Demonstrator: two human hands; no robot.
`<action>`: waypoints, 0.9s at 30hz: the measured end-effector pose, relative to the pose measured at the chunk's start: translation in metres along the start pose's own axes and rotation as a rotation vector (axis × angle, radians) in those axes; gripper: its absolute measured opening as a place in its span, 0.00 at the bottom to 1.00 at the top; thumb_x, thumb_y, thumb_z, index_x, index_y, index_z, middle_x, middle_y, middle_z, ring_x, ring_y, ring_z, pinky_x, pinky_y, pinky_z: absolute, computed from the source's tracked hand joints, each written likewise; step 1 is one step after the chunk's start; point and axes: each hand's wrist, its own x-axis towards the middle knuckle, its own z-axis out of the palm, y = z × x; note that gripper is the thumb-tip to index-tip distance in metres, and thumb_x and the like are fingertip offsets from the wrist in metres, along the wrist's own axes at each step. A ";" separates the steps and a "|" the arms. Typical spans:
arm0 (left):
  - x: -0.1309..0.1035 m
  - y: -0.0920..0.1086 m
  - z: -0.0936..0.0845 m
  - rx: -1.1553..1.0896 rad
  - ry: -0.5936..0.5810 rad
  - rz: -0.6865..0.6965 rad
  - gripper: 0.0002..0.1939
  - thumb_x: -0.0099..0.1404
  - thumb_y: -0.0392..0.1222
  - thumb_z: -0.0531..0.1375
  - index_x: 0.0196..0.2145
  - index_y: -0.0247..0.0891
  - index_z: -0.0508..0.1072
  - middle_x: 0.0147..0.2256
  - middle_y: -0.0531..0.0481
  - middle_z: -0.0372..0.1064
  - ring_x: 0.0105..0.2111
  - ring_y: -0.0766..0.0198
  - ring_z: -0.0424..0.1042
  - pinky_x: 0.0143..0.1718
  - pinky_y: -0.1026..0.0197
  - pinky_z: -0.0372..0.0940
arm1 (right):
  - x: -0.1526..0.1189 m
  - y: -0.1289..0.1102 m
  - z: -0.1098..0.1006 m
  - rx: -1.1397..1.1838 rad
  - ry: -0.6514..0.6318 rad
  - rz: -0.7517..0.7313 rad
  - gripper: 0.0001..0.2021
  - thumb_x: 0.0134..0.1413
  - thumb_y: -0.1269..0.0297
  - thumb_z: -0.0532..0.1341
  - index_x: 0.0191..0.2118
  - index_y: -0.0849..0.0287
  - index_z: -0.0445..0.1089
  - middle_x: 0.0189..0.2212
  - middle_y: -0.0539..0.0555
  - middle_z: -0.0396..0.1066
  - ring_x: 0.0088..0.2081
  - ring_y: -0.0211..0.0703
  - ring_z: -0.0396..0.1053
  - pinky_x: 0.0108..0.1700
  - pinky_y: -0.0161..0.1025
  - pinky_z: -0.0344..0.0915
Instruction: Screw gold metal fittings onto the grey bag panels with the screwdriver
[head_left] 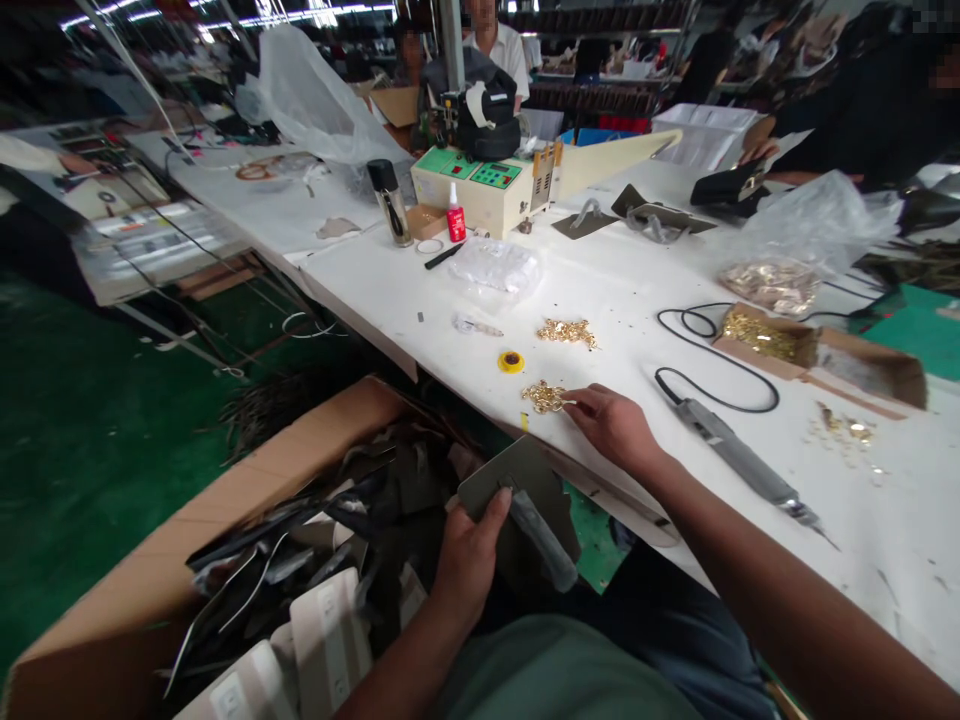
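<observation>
My left hand [466, 560] grips a dark olive flat panel [491, 478], thumb on top, over the open carton. A tube-like piece wrapped in clear plastic [545, 545] is attached to the panel's face. My right hand [616, 428] reaches over the table's near edge, its thumb and fingers pinched together at a small pile of gold metal fittings [543, 397]. Whatever is between those fingertips is too small to make out. Just beyond lie a yellow ring-shaped roll [511, 362] and a second gold pile [568, 332]. A grey electric screwdriver [739, 460] rests right of my right forearm.
A cardboard carton [217, 510] of dark pieces stands at lower left. On the white table [637, 270] are a machine [480, 190], a red bottle [455, 215], a flask [390, 205], plastic bags and a box of gold parts [765, 335]. The screwdriver's black cable loops nearby. Other people work behind.
</observation>
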 end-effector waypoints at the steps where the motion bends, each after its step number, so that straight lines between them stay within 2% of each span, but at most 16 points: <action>1: 0.001 0.000 0.001 -0.008 -0.014 -0.013 0.26 0.61 0.56 0.70 0.50 0.37 0.81 0.47 0.43 0.82 0.52 0.47 0.78 0.56 0.52 0.69 | 0.006 0.001 0.003 -0.062 -0.025 -0.020 0.13 0.67 0.59 0.58 0.48 0.51 0.80 0.41 0.54 0.79 0.36 0.45 0.76 0.39 0.40 0.67; 4: 0.003 -0.001 0.000 -0.020 -0.046 -0.046 0.24 0.62 0.55 0.70 0.50 0.37 0.81 0.47 0.44 0.82 0.50 0.48 0.79 0.55 0.52 0.70 | 0.013 -0.001 0.009 -0.191 -0.086 -0.046 0.13 0.67 0.60 0.57 0.48 0.49 0.80 0.41 0.52 0.79 0.37 0.45 0.76 0.36 0.38 0.65; 8: 0.005 0.002 0.000 -0.028 -0.064 -0.058 0.21 0.61 0.52 0.70 0.47 0.37 0.81 0.46 0.45 0.82 0.48 0.50 0.79 0.53 0.54 0.71 | 0.010 -0.006 0.009 -0.275 -0.095 -0.026 0.13 0.67 0.59 0.57 0.46 0.49 0.80 0.41 0.52 0.79 0.37 0.44 0.75 0.34 0.37 0.62; 15: 0.006 0.007 0.005 -0.043 -0.107 -0.061 0.20 0.60 0.50 0.71 0.45 0.36 0.81 0.45 0.45 0.82 0.48 0.50 0.79 0.53 0.53 0.71 | 0.009 -0.001 0.004 -0.237 -0.108 0.042 0.10 0.64 0.58 0.60 0.41 0.51 0.79 0.43 0.50 0.78 0.35 0.40 0.73 0.34 0.37 0.60; 20: 0.005 0.005 0.005 -0.054 -0.109 -0.061 0.21 0.60 0.50 0.71 0.47 0.36 0.80 0.46 0.44 0.82 0.48 0.49 0.79 0.53 0.52 0.71 | 0.019 -0.002 -0.006 -0.274 -0.175 0.095 0.10 0.62 0.55 0.61 0.37 0.51 0.78 0.41 0.51 0.78 0.35 0.42 0.72 0.33 0.38 0.57; 27: 0.004 0.007 0.007 -0.018 -0.080 -0.030 0.22 0.57 0.52 0.72 0.45 0.36 0.81 0.46 0.43 0.82 0.48 0.49 0.80 0.54 0.52 0.71 | 0.026 -0.003 -0.014 -0.281 -0.251 0.172 0.12 0.60 0.52 0.62 0.42 0.50 0.79 0.42 0.52 0.78 0.38 0.44 0.72 0.33 0.38 0.58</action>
